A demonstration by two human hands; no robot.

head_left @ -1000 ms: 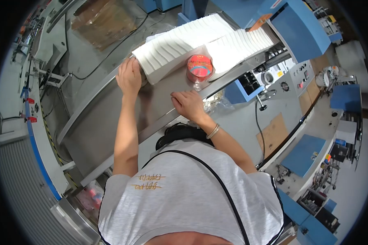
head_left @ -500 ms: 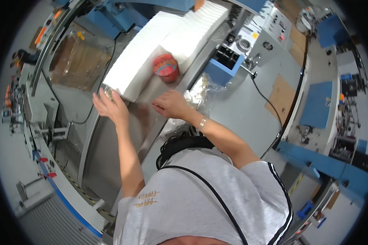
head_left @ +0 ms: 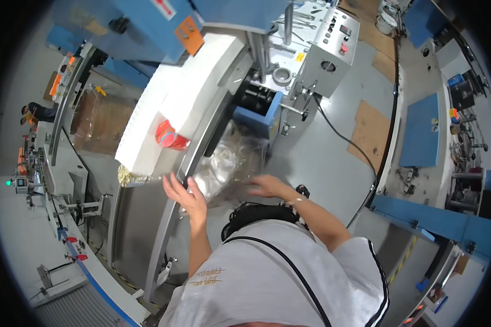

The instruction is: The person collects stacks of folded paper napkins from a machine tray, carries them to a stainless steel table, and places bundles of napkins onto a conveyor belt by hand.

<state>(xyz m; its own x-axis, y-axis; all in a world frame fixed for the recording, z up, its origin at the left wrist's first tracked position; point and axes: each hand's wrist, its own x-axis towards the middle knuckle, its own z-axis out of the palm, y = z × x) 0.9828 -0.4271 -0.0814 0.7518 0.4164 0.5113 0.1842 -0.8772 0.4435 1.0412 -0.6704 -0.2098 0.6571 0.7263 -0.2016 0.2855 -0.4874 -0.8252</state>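
Note:
My left hand point(head_left: 188, 196) is at the metal bench's front edge, its fingers spread and nothing in them. Beside it hangs or lies a clear plastic bag point(head_left: 221, 163) with white, crumpled-looking contents. My right hand point(head_left: 268, 187) is at the bag's lower right side, slightly blurred, fingers stretched toward it; whether they touch the plastic I cannot tell. A red round container point(head_left: 172, 136) with blue and orange markings is on the bench against a long white stack of thin sheets or cups point(head_left: 166, 90), whose kind is unclear. A gold crumpled piece point(head_left: 130, 176) lies by the stack's near end.
A blue machine housing point(head_left: 229, 13) with an orange plate overhangs the stack. To the right stand a blue bracket point(head_left: 259, 120) and a grey control box point(head_left: 333, 52) with buttons. A black cable point(head_left: 341, 136) runs across the floor. Another person point(head_left: 38, 111) is at the far left.
My left hand has left the stack's near end and moved right to the bench edge by the bag. My right hand has moved right and down, its fingers now stretched. The view has shifted.

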